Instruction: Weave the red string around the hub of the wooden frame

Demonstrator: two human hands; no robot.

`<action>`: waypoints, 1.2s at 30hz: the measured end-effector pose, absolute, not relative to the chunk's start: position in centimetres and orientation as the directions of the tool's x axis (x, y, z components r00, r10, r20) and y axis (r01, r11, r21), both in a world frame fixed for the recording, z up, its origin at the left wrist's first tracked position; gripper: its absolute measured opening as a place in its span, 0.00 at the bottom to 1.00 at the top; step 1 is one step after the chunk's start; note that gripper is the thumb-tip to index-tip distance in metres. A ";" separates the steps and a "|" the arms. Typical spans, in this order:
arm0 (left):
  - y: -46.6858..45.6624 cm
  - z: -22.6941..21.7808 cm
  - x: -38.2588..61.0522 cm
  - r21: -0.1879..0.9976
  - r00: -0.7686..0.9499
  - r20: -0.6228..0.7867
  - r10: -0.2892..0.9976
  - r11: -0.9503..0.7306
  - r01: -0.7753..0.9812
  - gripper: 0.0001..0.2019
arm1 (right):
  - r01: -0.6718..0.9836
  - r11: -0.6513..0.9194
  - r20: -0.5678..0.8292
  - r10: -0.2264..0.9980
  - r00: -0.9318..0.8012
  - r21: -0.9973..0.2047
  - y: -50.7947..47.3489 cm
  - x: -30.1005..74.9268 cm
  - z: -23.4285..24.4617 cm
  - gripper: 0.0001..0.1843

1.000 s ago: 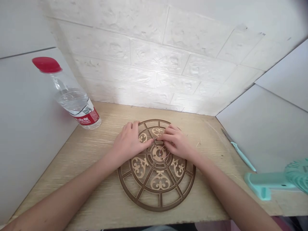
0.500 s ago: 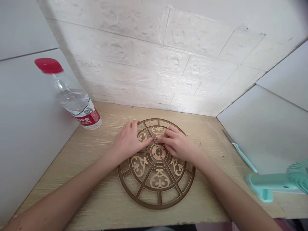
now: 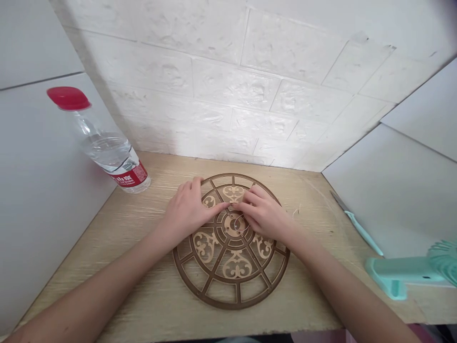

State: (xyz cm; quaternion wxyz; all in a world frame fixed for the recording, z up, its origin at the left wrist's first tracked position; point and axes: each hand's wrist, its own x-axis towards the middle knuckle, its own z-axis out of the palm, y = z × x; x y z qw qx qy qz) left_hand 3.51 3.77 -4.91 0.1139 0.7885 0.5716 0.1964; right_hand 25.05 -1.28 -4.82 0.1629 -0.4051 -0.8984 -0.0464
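A round openwork wooden disc (image 3: 236, 300), brown with lighter scroll cut-outs, lies flat on the wooden tabletop. My left hand (image 3: 186, 205) is wrapped over its upper left edge, fingers curled at the rim and partly hidden. The left thumb stretches inward over the disc and meets my right fingertips. Just above the hub, my right hand (image 3: 262, 212) is closed in a pinch. A thin pale thread or wire (image 3: 237, 229) loops from below that hand across the hub's centre hole. What lies right between the fingertips is too small to make out.
A water bottle (image 3: 121, 157) with a red cap stands at the back left. On the right lie a knife (image 3: 363, 232) with a mint handle and a mint-green device (image 3: 403, 270). Small thread scraps (image 3: 296, 211) lie right of the disc. Panels and a white brick-pattern wall enclose the tabletop.
The left thumb has moved slightly right, closer against the right fingertips. The disc's upper edge has shifted slightly up and left in view. The right hand stays nearly still.
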 end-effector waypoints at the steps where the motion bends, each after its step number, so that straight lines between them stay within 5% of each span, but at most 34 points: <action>1: 3.8 -4.7 3.5 0.405 0.252 0.168 0.953 -0.300 0.864 0.44 | 0.746 0.662 0.341 0.720 -0.605 -0.076 -1.3 25.0 -4.8 0.14; 6: 4.1 -4.3 3.1 0.426 0.191 0.175 0.966 -0.250 0.869 0.46 | 0.795 0.532 0.332 0.835 -0.438 -0.290 -1.1 25.3 -4.4 0.12; 12: 4.1 -4.5 2.9 0.419 0.209 0.212 0.955 -0.282 0.863 0.44 | 0.787 0.459 0.298 0.884 -0.360 -0.412 -1.1 25.3 -4.1 0.05; 18: 3.9 -4.2 3.0 0.399 0.214 0.247 0.945 -0.301 0.866 0.44 | 0.787 0.255 0.208 0.964 -0.164 -0.561 -1.2 25.2 -4.0 0.10; 28: 3.8 -4.0 2.9 0.413 0.204 0.276 0.939 -0.307 0.857 0.42 | 0.924 0.090 0.357 0.933 0.052 -0.372 -1.0 25.8 -4.7 0.44; 36: 4.0 -4.2 2.8 0.347 0.224 0.316 0.922 -0.332 0.877 0.43 | 0.812 0.174 0.243 0.969 -0.041 -0.557 -1.0 26.5 -4.8 0.40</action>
